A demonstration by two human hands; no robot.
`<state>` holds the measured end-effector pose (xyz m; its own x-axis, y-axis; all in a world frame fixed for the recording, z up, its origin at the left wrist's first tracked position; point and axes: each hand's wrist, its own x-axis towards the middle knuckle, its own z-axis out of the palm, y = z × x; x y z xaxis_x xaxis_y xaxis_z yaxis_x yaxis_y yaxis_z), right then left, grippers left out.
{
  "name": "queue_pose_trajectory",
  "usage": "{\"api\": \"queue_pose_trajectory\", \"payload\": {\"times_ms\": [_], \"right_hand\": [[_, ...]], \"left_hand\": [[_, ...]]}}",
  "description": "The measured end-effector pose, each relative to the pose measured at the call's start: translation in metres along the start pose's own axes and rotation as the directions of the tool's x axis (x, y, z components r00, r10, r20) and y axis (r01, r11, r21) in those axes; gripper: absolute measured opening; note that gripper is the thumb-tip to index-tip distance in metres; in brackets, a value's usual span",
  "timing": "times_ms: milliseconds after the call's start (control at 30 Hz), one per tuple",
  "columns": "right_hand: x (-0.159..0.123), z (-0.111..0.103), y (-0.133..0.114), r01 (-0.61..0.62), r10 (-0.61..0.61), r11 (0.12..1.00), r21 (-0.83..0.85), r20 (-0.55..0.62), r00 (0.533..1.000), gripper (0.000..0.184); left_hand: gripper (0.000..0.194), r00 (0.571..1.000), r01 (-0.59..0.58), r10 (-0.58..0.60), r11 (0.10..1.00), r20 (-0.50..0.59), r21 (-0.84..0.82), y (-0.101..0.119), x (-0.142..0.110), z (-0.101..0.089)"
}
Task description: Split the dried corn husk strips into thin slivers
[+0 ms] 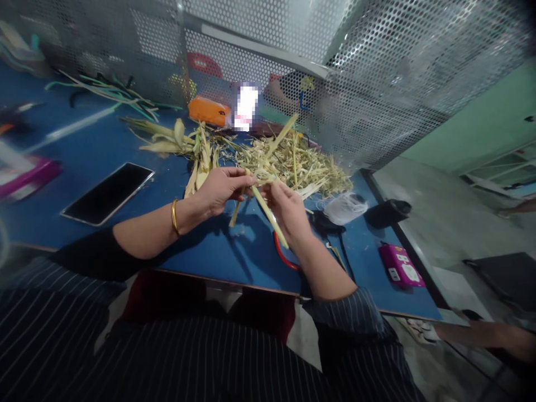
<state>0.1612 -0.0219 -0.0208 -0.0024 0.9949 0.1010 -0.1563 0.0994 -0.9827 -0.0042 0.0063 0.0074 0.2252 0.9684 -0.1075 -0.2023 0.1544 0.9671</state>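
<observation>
My left hand (221, 190), a gold bangle at its wrist, pinches pale yellow-green corn husk strips between thumb and fingers above the blue table. One flat husk strip (271, 219) slants down from the pinch toward my right forearm, and a shorter end hangs below my left fingers. Close by on the right, my right hand (288, 206) is closed on the looped part of the same strips; its fingertips are partly hidden. Just behind my hands lie a heap of shredded husk (322, 167) and some whole corn husks (203, 156).
A phone (109, 192) lies at left on the blue table (201, 254). A red curved handle (281, 254) shows under my right wrist. At right are a clear plastic bag (345, 207), a black cylinder (387, 213) and a purple pack (402, 265). A perforated metal screen (259, 44) stands behind.
</observation>
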Motion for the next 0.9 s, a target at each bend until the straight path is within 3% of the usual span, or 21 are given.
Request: {"api": "queue_pose_trajectory", "payload": {"times_ms": [133,233,400,500,633,767,900], "right_hand": [[0.004,-0.007,-0.008,-0.01,0.033,0.975,0.223,-0.102,0.994,0.022],[0.003,-0.005,-0.013,0.166,-0.127,0.965,0.201,-0.194,0.973,0.016],[0.0,-0.002,-0.021,0.454,-0.421,0.889,0.057,-0.29,0.86,0.017],[-0.002,-0.006,-0.024,0.492,-0.526,0.85,-0.188,-0.233,0.818,0.02],[-0.008,-0.01,-0.026,0.448,-0.545,0.714,-0.539,-0.025,0.838,0.028],[-0.013,-0.008,-0.026,0.443,-0.544,0.605,-0.662,0.062,0.837,0.029],[-0.014,-0.007,-0.022,0.424,-0.538,0.603,-0.676,0.049,0.842,0.017]], "left_hand": [[0.016,0.997,0.012,-0.023,0.991,0.075,0.134,-0.002,-0.003,0.002],[0.017,0.996,0.024,-0.037,0.987,0.082,0.161,-0.003,-0.003,0.001],[0.022,0.987,0.085,-0.103,0.986,0.122,0.144,0.0,-0.003,0.001],[0.02,0.984,0.11,-0.127,0.984,0.122,0.138,0.001,-0.004,0.002],[0.019,0.992,0.065,-0.079,0.989,0.103,0.134,0.001,-0.003,0.002],[0.02,0.992,0.035,-0.051,0.989,0.112,0.141,-0.002,-0.001,0.002],[0.023,0.981,0.018,-0.044,0.99,0.187,0.141,-0.004,-0.001,0.001]]}}
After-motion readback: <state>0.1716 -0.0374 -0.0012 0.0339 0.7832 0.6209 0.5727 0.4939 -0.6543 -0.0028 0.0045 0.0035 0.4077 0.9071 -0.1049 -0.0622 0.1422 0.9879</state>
